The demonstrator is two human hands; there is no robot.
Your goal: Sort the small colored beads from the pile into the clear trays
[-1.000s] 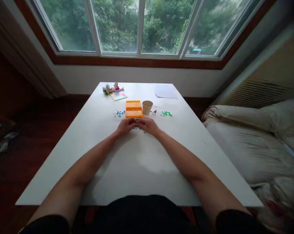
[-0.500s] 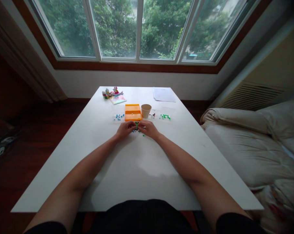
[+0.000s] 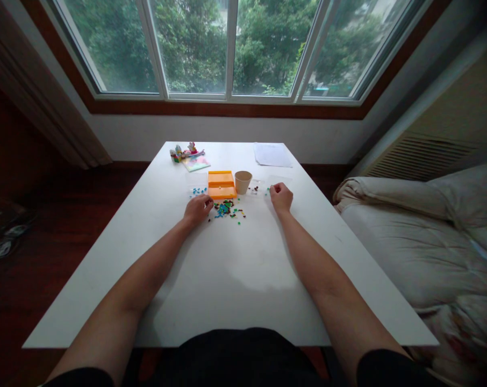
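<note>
A heap of small coloured pieces (image 3: 224, 208), mostly blue, green and brown, lies loose on the white table. My left hand (image 3: 198, 208) rests at the heap's left side, fingers curled together; whatever they may pinch is too small to make out. Over the clear plastic at the right, my right hand (image 3: 281, 198) is closed in a pinch, with a small green piece (image 3: 269, 188) at its fingertips. It covers most of the green pieces there. Small blue pieces (image 3: 198, 191) sit on clear plastic just beyond my left hand, and a few dark red pieces (image 3: 255, 188) lie left of my right hand.
Behind the heap stand an open orange case (image 3: 222, 189) and a paper cup (image 3: 243, 183). Small figures (image 3: 183, 152) and a pastel card (image 3: 197, 163) occupy the far left corner. Sheets of paper (image 3: 272, 154) lie at the far right. A covered sofa (image 3: 413, 231) flanks the table.
My right hand has moved right, from the heap to the green pieces. My left hand has drawn slightly left, uncovering the heap.
</note>
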